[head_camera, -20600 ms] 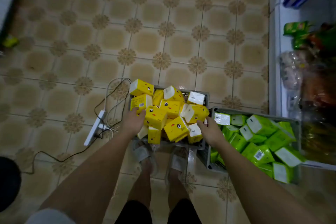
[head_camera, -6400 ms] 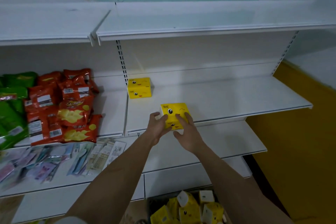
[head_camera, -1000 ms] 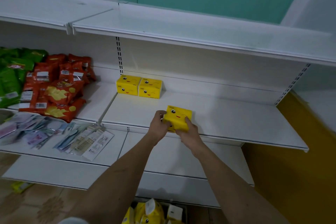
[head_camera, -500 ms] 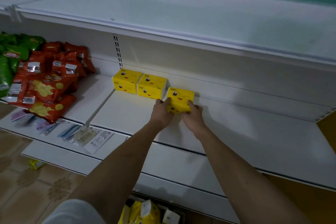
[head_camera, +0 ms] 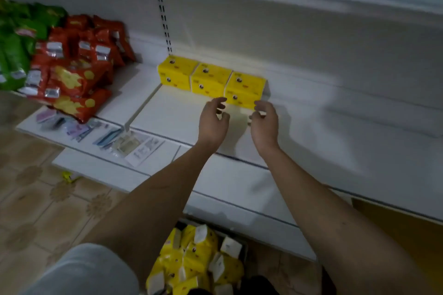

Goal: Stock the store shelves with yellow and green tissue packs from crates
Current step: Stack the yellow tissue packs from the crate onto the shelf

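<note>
Smiling yellow tissue packs (head_camera: 211,80), side-by-side

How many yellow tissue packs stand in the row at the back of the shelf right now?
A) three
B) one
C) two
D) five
A: three yellow tissue packs sit side by side against the back of the shelf, both hands empty.

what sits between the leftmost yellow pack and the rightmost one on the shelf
One more yellow tissue pack, the middle one, flush between the leftmost pack and the rightmost pack, seen in the head view.
</note>
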